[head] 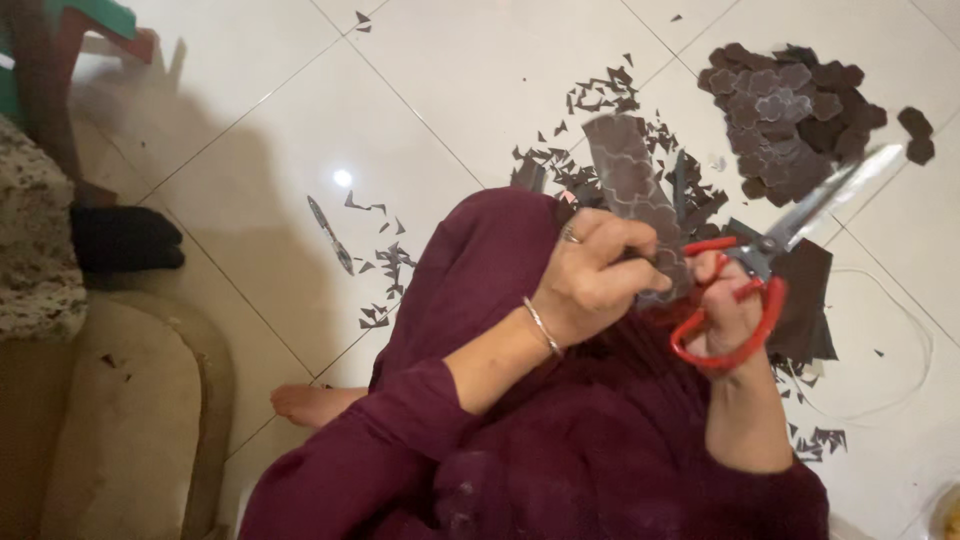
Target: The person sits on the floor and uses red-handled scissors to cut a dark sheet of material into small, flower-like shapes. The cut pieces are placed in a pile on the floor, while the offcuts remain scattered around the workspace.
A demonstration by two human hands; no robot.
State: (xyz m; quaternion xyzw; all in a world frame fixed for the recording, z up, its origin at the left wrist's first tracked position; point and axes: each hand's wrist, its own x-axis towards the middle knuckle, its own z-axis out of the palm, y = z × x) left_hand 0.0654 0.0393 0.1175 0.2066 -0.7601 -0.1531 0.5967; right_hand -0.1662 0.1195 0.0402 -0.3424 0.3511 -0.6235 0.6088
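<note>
1. Dark brown sheet material is what you are cutting: your left hand (590, 280) is closing around a strip (632, 190) marked with scalloped outlines, holding it upright over your lap.
2. Your right hand (728, 312) is gripping the red-handled scissors (770, 250), fingers through the loops, blades pointing up and away to the right, beside the strip's lower edge.
3. You are working at the cutting-out step, judging by the pile of finished scalloped pieces (790, 120) lying on the white tiled floor (450, 80) ahead and the small offcuts (385, 265) scattered around your knee.
4. Next you are likely needing to turn the strip into the blades and follow one outline closely, keeping fingers clear.
</note>
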